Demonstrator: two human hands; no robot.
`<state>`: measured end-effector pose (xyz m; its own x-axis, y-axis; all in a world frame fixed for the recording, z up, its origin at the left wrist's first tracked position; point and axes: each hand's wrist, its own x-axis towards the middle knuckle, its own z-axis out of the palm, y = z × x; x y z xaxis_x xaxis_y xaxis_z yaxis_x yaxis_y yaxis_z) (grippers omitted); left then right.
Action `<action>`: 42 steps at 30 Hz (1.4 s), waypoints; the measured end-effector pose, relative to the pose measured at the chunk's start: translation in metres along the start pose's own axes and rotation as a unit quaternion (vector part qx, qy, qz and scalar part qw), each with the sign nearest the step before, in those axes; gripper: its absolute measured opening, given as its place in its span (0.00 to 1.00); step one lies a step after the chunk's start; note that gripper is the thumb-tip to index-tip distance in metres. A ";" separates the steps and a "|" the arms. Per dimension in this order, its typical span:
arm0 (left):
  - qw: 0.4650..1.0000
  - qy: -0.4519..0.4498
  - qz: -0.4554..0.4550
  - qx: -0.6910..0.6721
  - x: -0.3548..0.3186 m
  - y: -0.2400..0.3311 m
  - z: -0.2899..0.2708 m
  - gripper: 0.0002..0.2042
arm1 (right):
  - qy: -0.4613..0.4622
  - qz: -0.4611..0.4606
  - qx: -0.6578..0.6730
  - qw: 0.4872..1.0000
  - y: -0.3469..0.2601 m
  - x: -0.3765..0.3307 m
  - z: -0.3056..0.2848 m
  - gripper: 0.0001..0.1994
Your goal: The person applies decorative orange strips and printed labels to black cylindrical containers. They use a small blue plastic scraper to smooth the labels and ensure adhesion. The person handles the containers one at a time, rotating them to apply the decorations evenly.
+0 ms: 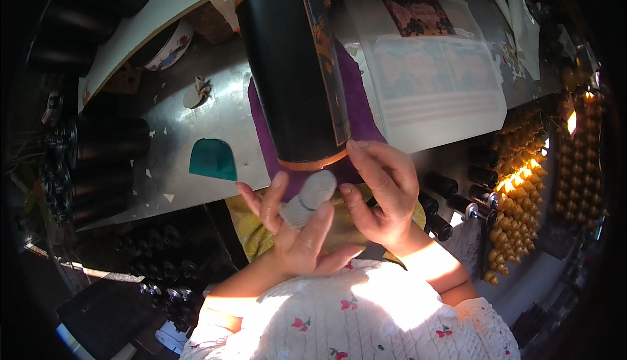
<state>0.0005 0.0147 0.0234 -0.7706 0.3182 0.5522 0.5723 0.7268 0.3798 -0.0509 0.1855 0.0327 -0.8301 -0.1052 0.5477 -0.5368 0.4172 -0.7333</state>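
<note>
Nudging the black cylinder (290, 73) could roll it across the purple cloth (359, 92) on your desk (163, 109), since it looks laid on its side; a slipping nail might scratch the gold rim (313, 165). Head view: cylinder's near end sits just beyond your fingers. Your right hand (392, 197): index tip at the rim, contact unclear, thumb apart, gripping nothing. Your left hand (290, 242): fingers spread around a grey wrap (318, 189); can't tell if worn or pinched.

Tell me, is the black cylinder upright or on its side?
On its side: the black cylinder lies lengthwise over the purple cloth, which shows along both flanks.
</note>
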 end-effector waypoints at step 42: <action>0.996 0.003 -0.071 0.056 0.000 -0.006 0.008 0.46 | 0.019 -0.043 0.000 0.999 0.006 -0.002 0.006 0.29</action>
<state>-0.0052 0.0146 0.0152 -0.8402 0.2038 0.5025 0.4221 0.8276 0.3701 -0.0535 0.1830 0.0249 -0.7743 -0.1062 0.6238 -0.6062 0.4075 -0.6830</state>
